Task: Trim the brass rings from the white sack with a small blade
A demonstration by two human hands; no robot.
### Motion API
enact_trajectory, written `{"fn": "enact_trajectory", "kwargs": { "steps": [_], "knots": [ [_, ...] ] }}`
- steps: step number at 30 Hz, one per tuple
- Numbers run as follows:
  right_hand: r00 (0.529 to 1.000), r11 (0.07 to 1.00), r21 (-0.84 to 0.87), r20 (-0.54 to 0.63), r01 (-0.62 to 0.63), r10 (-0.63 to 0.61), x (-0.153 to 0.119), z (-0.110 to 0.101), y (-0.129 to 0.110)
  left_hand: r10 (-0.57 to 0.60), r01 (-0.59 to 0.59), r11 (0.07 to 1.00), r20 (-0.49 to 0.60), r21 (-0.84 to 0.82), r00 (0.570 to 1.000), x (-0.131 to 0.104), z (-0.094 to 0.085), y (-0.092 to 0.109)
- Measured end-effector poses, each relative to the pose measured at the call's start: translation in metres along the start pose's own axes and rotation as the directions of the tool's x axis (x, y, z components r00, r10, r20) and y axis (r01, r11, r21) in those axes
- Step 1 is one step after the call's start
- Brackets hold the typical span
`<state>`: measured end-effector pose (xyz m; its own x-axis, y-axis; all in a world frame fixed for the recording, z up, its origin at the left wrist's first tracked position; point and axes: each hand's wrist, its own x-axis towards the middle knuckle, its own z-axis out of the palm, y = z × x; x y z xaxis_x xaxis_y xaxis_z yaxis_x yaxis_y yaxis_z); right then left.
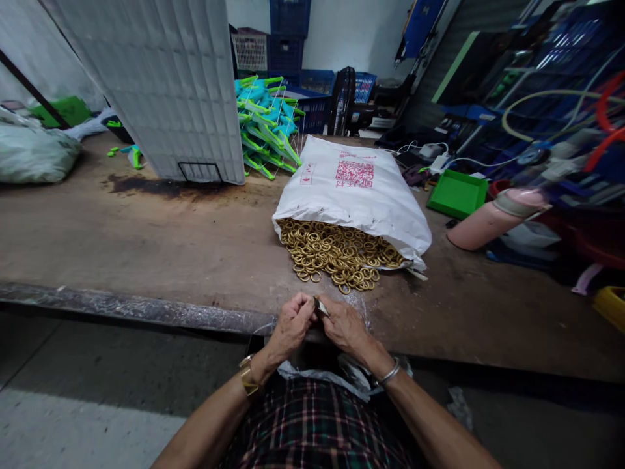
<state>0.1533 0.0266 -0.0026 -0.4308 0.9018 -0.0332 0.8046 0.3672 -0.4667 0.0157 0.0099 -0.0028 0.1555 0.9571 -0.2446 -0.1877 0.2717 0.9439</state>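
At the table's front edge my left hand and my right hand meet, fingertips nearly touching. The left fingers are pinched together on something too small to make out. Between the right thumb and fingers sits a small pale blade-like tool, pointing toward the left fingertips. Just beyond both hands, many gold-coloured rings spill from the open mouth of a white sack with red print, lying on the brown table.
A grey ribbed panel stands at the back left, beside green and blue plastic pieces. Right of the sack are a green tray and a tilted pink bottle. Plastic film lies over the lap.
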Motion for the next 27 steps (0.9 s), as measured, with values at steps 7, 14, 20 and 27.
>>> {"fn": "enact_trajectory", "kwargs": {
  "steps": [7, 14, 20, 27],
  "knots": [
    [0.999, 0.991, -0.127, 0.039, -0.029, 0.034, 0.003, 0.000, 0.007, 0.025, -0.028, 0.996, 0.035, 0.079, 0.999, -0.008, -0.001, 0.004],
    [0.968, 0.948, -0.209, -0.120, -0.242, 0.220, 0.032, -0.008, 0.004, -0.074, 0.101, 0.973, 0.133, -0.206, 0.988, -0.017, 0.002, 0.018],
    [0.927, 0.900, -0.231, -0.163, -0.369, 0.338, 0.054, -0.004, -0.007, -0.106, 0.134, 0.902, 0.092, -0.410, 0.990, -0.010, -0.006, 0.012],
    [0.931, 0.909, -0.211, -0.147, -0.359, 0.333, 0.055, -0.007, -0.002, -0.222, 0.279, 0.730, 0.170, -0.624, 0.960, -0.005, -0.014, 0.012]
  ]
}}
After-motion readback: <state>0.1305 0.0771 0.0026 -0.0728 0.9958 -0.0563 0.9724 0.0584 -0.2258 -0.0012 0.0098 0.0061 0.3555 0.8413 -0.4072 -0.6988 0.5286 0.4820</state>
